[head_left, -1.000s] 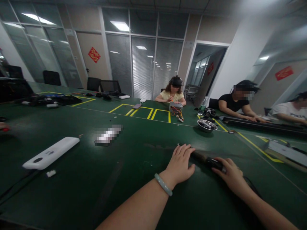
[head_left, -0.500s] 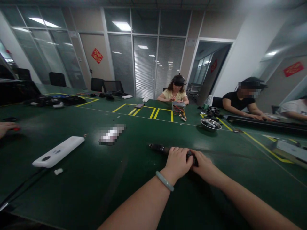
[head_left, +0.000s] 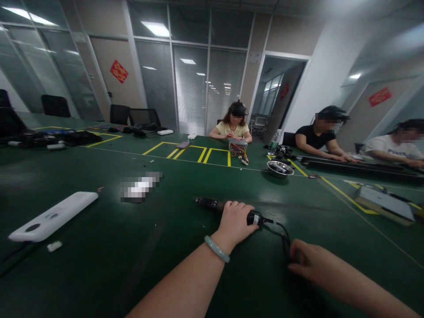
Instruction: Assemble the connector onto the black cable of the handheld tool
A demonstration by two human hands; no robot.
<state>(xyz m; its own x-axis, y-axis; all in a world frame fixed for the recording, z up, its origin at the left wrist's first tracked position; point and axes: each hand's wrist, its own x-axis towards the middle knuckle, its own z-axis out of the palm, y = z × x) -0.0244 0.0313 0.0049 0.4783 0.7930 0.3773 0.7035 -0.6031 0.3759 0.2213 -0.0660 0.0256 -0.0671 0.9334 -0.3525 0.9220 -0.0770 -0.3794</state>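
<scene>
My left hand [head_left: 235, 223] is wrapped round a black corded electric screwdriver [head_left: 212, 204] lying over the green table, its bit end pointing left. A pale green bangle [head_left: 217, 249] circles the left wrist. Out of the tool's right end comes a black cable [head_left: 280, 225] that bends down toward my right hand [head_left: 308, 258]. Thumb and fingers of that hand are curled together on the cable, which partly disappears behind them.
A white power strip [head_left: 56, 216] and a small white piece [head_left: 54, 246] lie at left. Farther off are a metal bowl [head_left: 280, 168], a grey box with coloured wires [head_left: 237, 145] and a flat metal box [head_left: 384, 203]. Several people sit round the table.
My right hand has come off the screwdriver's rear end and moved right and down along the cable. My left hand keeps its hold. The camera has turned somewhat to the right.
</scene>
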